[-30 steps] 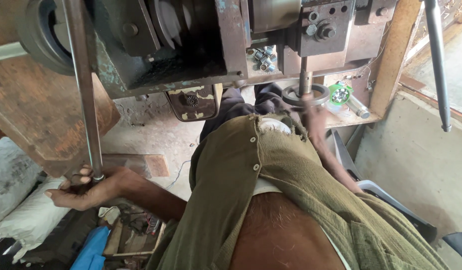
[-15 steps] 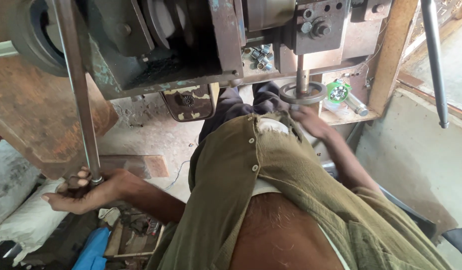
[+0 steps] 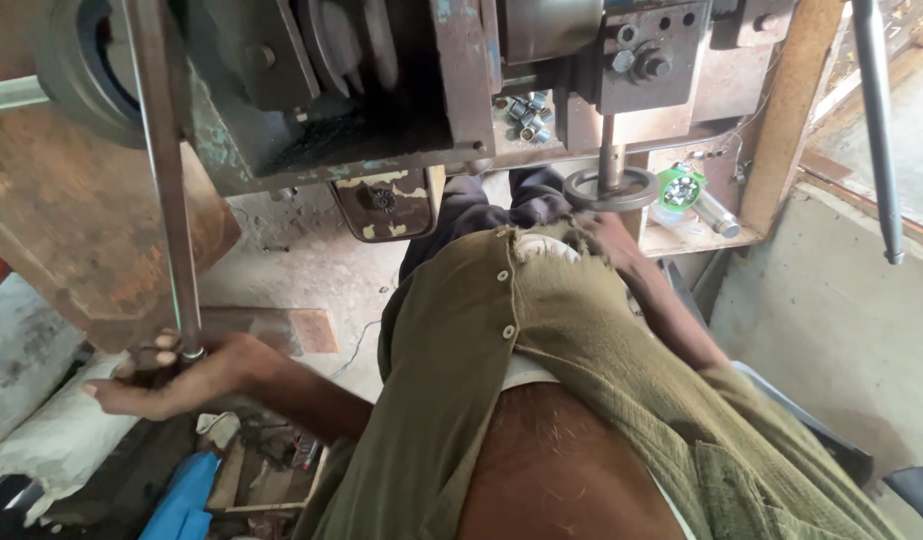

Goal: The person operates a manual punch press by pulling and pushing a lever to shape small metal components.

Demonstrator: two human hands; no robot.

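Observation:
My left hand (image 3: pixel 172 372) is closed around the lower end of a long steel lever bar (image 3: pixel 165 180) that hangs down from the rusty machine (image 3: pixel 312 110). My right hand (image 3: pixel 610 232) reaches forward past my olive shirt (image 3: pixel 542 340). Its fingers are on the near rim of a round metal handwheel (image 3: pixel 610 190), which sits on a vertical shaft under the machine head. My palm side is hidden below the wheel.
Loose nuts (image 3: pixel 527 115) lie on a ledge of the machine. A green cup of bolts (image 3: pixel 679 187) and a metal cylinder (image 3: pixel 719 213) sit on a wooden shelf. A second steel bar (image 3: pixel 877 130) hangs at right. White sack (image 3: pixel 42 440) and blue item (image 3: pixel 187 495) lie on the floor.
My right hand has moved left from the shelf side and settled on the handwheel's rim. My left hand has stayed on the lever bar's end.

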